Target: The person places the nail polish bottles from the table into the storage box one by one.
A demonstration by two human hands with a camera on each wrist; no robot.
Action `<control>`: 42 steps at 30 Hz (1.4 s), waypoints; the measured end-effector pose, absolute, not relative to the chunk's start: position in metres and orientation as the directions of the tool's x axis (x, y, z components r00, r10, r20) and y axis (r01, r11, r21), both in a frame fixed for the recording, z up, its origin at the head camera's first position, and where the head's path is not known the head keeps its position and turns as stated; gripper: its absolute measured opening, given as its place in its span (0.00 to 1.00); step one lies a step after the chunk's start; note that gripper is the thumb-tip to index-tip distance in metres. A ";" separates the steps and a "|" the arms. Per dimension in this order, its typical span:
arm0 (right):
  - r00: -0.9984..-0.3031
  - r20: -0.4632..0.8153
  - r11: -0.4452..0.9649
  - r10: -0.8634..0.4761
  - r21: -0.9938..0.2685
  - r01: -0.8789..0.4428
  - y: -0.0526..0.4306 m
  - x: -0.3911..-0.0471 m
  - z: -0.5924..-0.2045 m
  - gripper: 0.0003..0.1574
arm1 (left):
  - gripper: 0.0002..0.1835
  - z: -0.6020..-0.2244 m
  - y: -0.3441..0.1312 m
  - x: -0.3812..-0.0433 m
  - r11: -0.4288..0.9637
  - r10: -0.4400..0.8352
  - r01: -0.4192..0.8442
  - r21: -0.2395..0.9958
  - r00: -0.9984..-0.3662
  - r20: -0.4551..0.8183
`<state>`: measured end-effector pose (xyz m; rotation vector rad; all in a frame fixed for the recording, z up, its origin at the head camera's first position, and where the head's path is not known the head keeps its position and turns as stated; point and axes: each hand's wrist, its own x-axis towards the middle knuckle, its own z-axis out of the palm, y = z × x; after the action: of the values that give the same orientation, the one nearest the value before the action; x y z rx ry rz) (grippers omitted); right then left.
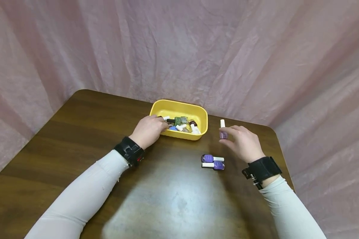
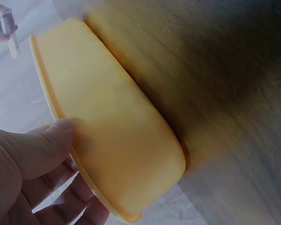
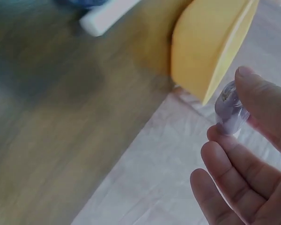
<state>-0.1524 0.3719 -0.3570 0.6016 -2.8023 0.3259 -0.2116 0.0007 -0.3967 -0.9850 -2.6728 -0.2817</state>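
My right hand pinches a nail polish bottle of purple polish, its white cap pointing up, to the right of the yellow bin. In the right wrist view, thumb and fingertips hold the bottle's glass body. My left hand grips the bin's left front rim, the thumb against the outer wall and the fingers over the rim. Two purple nail polish bottles lie side by side on the table, the farther one with its cap to the right, the nearer one with its cap to the left.
Several more nail polish bottles, among them a green one, lie jumbled inside the bin. The brown wooden table ends at a pink curtain just behind the bin. Bright glare covers the table's near middle.
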 end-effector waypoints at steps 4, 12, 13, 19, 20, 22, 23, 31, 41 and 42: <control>-0.885 0.304 0.890 -0.353 -0.183 -0.418 0.361 -0.164 -0.356 0.27 | 0.12 -0.400 0.001 -0.213 0.750 0.600 0.655 0.091 -0.732 0.323; -0.911 0.267 0.915 -0.314 -0.169 -0.365 0.338 -0.184 -0.361 0.28 | 0.12 -0.406 0.007 -0.219 0.757 0.596 0.648 0.084 -0.737 0.318; -0.914 0.262 0.918 -0.309 -0.168 -0.359 0.335 -0.186 -0.362 0.28 | 0.11 -0.406 0.007 -0.219 0.757 0.596 0.649 0.083 -0.736 0.320; -0.929 0.236 0.929 -0.286 -0.171 -0.329 0.323 -0.192 -0.370 0.29 | 0.10 -0.408 0.004 -0.217 0.758 0.594 0.646 0.091 -0.741 0.312; -0.929 0.236 0.929 -0.285 -0.170 -0.328 0.321 -0.193 -0.371 0.29 | 0.08 -0.408 0.004 -0.217 0.759 0.593 0.645 0.091 -0.743 0.311; -0.927 0.243 0.931 -0.286 -0.161 -0.329 0.319 -0.194 -0.372 0.29 | 0.05 -0.408 0.005 -0.216 0.758 0.593 0.646 0.093 -0.741 0.314; -0.925 0.248 0.931 -0.287 -0.156 -0.330 0.317 -0.195 -0.372 0.29 | 0.04 -0.407 0.005 -0.215 0.757 0.594 0.647 0.094 -0.740 0.316; -0.916 0.274 0.929 -0.293 -0.146 -0.340 0.306 -0.205 -0.371 0.27 | 0.06 -0.402 0.008 -0.217 0.754 0.598 0.652 0.080 -0.732 0.327; -0.915 0.244 0.935 -0.321 -0.074 -0.347 0.291 -0.217 -0.378 0.22 | 0.05 -0.408 0.005 -0.221 0.748 0.602 0.659 0.078 -0.723 0.338; -0.914 0.244 0.935 -0.324 -0.064 -0.348 0.291 -0.218 -0.379 0.21 | 0.06 -0.408 0.005 -0.222 0.748 0.604 0.660 0.075 -0.722 0.338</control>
<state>-0.2182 0.2905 -0.3788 0.5039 -2.8615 0.1559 -0.2221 0.0054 -0.4084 -0.9845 -2.6549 -0.2742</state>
